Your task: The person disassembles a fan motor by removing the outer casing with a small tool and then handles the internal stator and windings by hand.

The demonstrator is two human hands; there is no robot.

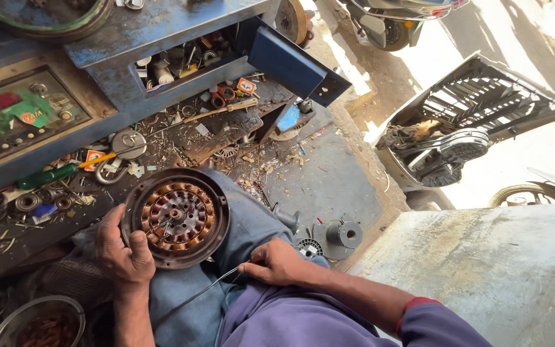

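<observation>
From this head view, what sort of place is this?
Probably a small motor-rewinding repair shop, open to the street. The left hand steadies a round stator with copper windings on the lap; the right hand pinches a thin dark wire. Bearings and tools litter the worn blue metal workbench.

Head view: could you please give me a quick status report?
Left hand grips motor stator on lap. Right hand pinches wire. Nothing blocking.
</observation>
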